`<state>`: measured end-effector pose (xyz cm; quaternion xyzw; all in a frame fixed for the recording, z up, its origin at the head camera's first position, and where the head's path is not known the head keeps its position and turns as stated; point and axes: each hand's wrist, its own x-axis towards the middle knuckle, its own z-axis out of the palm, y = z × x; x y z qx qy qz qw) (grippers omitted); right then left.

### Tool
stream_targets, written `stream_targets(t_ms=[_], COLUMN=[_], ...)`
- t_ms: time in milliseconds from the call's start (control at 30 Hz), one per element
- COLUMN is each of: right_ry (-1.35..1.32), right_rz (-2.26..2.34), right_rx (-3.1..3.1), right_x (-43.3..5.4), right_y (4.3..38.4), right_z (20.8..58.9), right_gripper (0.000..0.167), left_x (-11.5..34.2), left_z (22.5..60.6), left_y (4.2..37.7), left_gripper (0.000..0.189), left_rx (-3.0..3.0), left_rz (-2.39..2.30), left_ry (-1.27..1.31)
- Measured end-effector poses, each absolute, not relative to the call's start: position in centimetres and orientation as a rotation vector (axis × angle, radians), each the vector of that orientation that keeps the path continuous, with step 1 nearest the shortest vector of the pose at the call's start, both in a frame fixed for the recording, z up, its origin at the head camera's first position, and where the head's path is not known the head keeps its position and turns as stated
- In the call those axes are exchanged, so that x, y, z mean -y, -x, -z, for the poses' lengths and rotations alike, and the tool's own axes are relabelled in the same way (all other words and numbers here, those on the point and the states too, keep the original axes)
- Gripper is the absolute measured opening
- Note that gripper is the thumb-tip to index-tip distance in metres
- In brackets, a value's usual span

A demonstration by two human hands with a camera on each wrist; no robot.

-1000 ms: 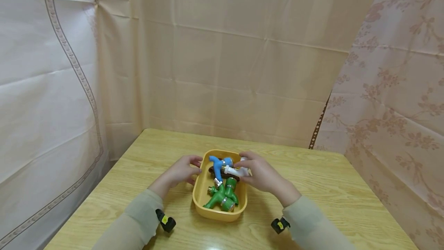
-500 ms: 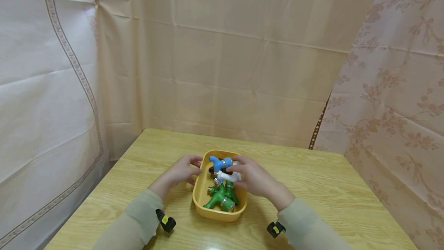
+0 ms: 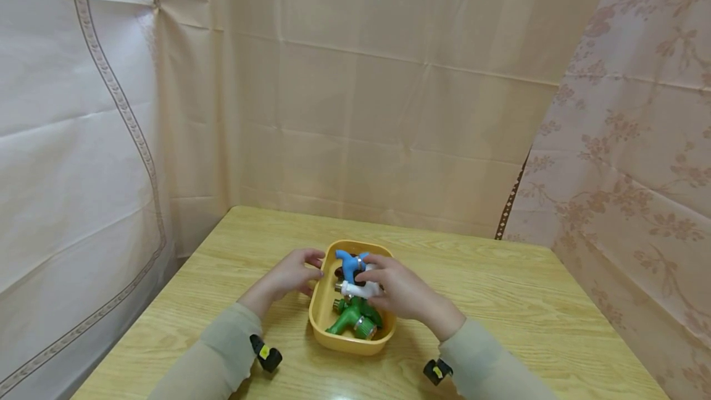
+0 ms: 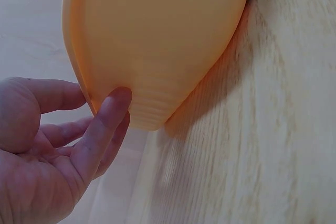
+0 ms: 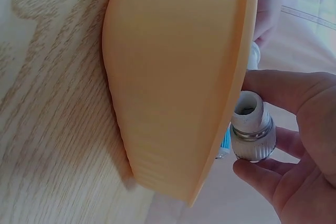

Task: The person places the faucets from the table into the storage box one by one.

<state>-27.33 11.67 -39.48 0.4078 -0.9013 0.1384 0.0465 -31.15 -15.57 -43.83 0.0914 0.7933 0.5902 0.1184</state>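
Observation:
A yellow plastic tray (image 3: 355,345) stands on the table with several taps in it. My right hand (image 3: 408,290) reaches over its right rim and holds a white tap (image 3: 355,290), whose spout opening and ribbed knob show in the right wrist view. Beyond the white tap lies a blue tap (image 3: 349,261), partly behind my fingers. Green taps (image 3: 350,315) lie at the near end; the white tap partly covers them. My left hand (image 3: 291,273) is at the tray's left side, and its fairly straight fingers (image 4: 107,116) touch the outer wall.
The wooden table (image 3: 489,301) extends on all sides of the tray. Beige curtains (image 3: 355,91) hang behind it, with a patterned one (image 3: 639,159) at the right. A dark brown object (image 3: 338,273) lies partly hidden under the blue tap.
My right hand has moved left and nearer, carrying the white tap from the tray's right side over the middle, above the green taps. The left hand and the tray have stayed put.

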Motion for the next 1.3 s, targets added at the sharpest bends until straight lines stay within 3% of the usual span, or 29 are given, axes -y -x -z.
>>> stream_targets(t_ms=[800, 1300], right_ry=[-1.252, -1.114], right_rz=[-0.478, -0.517], right_rx=[2.754, 2.750], right_x=[-12.0, -13.5], right_y=[27.4, 27.7], right_z=[39.5, 38.7], right_gripper=[0.039, 0.040], left_x=[15.5, 15.6], left_z=[43.8, 44.1], left_y=[31.0, 31.2], left_gripper=[0.054, 0.052], left_rx=[-2.313, -2.326], left_rz=[-1.730, -1.734], left_ry=[-0.257, -0.249])
